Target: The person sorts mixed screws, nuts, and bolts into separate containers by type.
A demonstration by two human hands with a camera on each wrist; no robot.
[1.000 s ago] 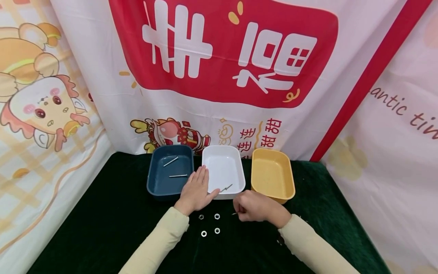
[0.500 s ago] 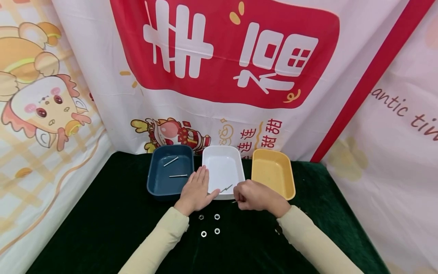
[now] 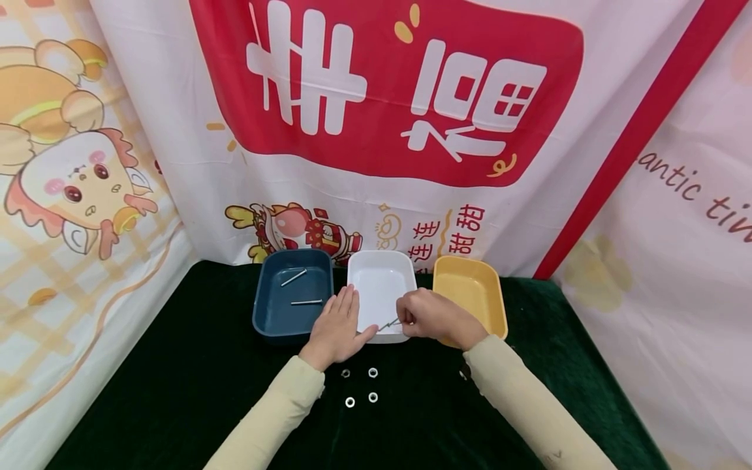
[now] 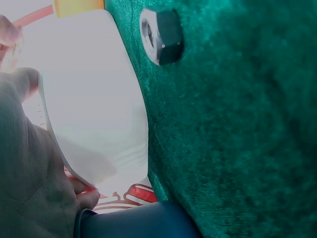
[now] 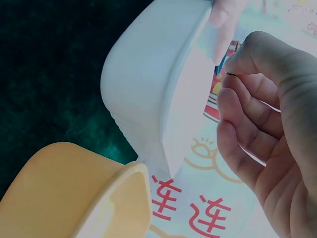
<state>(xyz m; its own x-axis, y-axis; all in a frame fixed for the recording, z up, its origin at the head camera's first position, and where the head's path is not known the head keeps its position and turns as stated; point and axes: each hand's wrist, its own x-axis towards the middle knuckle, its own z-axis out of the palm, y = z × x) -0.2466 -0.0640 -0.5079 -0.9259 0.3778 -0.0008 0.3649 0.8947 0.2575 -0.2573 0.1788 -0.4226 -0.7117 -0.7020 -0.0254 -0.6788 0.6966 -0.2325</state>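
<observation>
My left hand lies with straight fingers along the left side of the white tray, its thumb across the front rim. My right hand is over the tray's front right corner, thumb and forefinger pinching a small thin screw. In the right wrist view the threaded end of the screw shows by the fingertips; the rest is hidden. Inside the white tray, near its front wall, lie thin screws. Several hex nuts sit on the green cloth; one nut appears large in the left wrist view.
Left of the white tray stands a blue tray with two longer bolts. To the right is a yellow tray, partly behind my right hand. A printed cloth hangs close behind the trays.
My right hand, pinching the screw, has risen and moved forward from the cloth in front of the white tray to over its front right corner. The left hand has stayed still.
</observation>
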